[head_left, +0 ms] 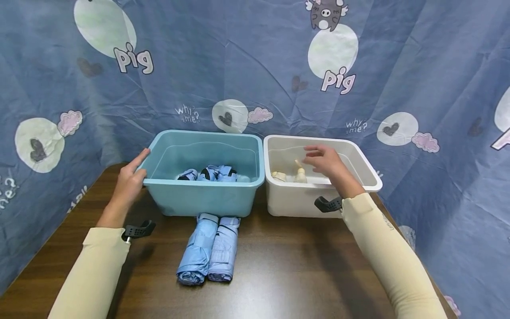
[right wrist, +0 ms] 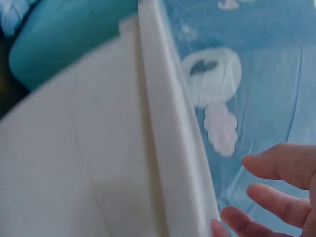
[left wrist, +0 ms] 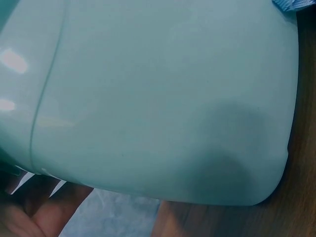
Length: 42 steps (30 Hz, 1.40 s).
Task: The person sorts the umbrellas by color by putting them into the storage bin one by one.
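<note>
At the left end of a blue plastic bin [head_left: 203, 199], my left hand [head_left: 129, 177] touches the rim with its index finger straight along it. In the left wrist view its fingers [left wrist: 57, 207] reach up to the rim, their tips hidden by it. My right hand [head_left: 324, 159] is over a white plastic bin [head_left: 307, 201], its fingers spread and holding nothing. Inside that bin, below the fingertips, are a cream-coloured item with a narrow neck [head_left: 300, 175] and a second cream piece [head_left: 279, 176]. Several blue bundles with black bands [head_left: 217, 173] lie in the blue bin.
Two rolled blue fabric bundles [head_left: 199, 250] lie side by side on the brown wooden table [head_left: 287, 266], in front of the blue bin. The bins stand next to each other. Behind them hangs a blue curtain [head_left: 247, 71] with pig prints.
</note>
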Each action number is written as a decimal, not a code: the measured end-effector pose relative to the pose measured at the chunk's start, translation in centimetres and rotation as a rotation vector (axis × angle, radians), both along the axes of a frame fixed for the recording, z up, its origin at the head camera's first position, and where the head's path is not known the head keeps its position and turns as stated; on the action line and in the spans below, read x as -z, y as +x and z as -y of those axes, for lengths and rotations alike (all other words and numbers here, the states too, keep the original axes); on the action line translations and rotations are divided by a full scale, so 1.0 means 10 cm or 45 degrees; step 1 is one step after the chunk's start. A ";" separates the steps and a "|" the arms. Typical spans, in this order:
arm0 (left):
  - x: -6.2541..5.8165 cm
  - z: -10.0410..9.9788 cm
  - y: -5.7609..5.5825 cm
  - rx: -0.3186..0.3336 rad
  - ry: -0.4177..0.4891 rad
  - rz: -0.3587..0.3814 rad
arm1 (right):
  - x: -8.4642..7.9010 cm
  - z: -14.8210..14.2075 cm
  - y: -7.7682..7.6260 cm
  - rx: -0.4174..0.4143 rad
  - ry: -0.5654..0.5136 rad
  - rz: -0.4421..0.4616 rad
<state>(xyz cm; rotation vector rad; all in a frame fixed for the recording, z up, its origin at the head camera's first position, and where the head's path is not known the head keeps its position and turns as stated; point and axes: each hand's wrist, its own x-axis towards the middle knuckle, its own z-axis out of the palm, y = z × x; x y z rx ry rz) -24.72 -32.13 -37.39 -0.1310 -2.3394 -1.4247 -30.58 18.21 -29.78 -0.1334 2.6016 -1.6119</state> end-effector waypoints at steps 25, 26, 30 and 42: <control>-0.05 -0.01 0.01 -0.012 0.007 0.031 | -0.09 0.49 0.92 -0.356 0.045 -0.393; -0.05 -0.01 0.01 -0.012 0.004 0.028 | -0.07 0.51 0.96 -0.371 0.047 -0.398; -0.06 -0.03 0.03 -0.010 0.003 0.011 | 0.04 0.60 1.06 -0.433 0.046 -0.376; -0.05 -0.03 0.01 -0.020 0.007 0.017 | 0.60 0.87 1.26 -0.612 0.041 -0.214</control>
